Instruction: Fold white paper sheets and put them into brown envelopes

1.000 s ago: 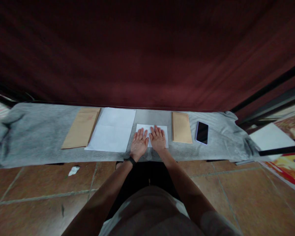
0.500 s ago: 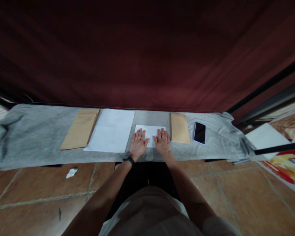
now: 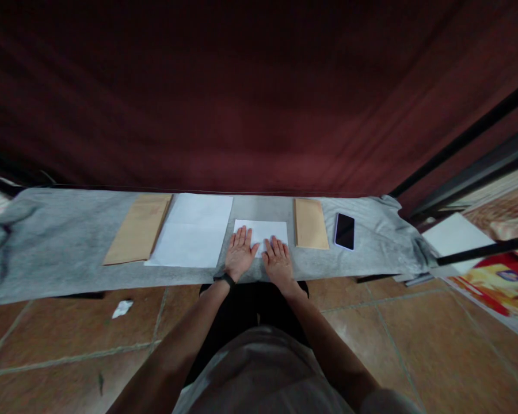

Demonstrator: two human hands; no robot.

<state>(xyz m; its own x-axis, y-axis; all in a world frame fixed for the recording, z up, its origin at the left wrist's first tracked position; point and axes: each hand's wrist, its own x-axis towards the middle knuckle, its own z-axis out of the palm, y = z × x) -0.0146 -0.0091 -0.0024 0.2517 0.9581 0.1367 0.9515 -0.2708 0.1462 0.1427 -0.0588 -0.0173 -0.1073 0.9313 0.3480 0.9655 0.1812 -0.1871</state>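
Note:
A small white sheet of paper (image 3: pixel 265 229), perhaps folded, lies flat in front of me on the grey cloth. Across its left part rests my left hand (image 3: pixel 240 253), palm down with fingers stretched out. My right hand (image 3: pixel 278 260) lies flat on the lower right part, its fingers slightly spread. Both hands cover the near edge of the paper in places. Left of my left hand is a stack of larger white paper (image 3: pixel 192 230). Several brown envelopes (image 3: pixel 138 230) lie beyond that, and a smaller brown envelope stack (image 3: pixel 311 224) lies right of my right hand.
The grey cloth (image 3: pixel 77 230) covers a long narrow surface. A phone (image 3: pixel 344 231) lies on it at the right. Behind hangs a dark red curtain (image 3: pixel 242 115). Black bars (image 3: pixel 466 138) and a red-and-yellow package (image 3: pixel 501 282) are at the right. Crumpled white paper (image 3: pixel 122 309) lies on the tiled floor.
My right hand has slid toward me and slightly left on the small sheet, baring more of its upper right. My left hand stays nearly in place. The view has shifted slightly.

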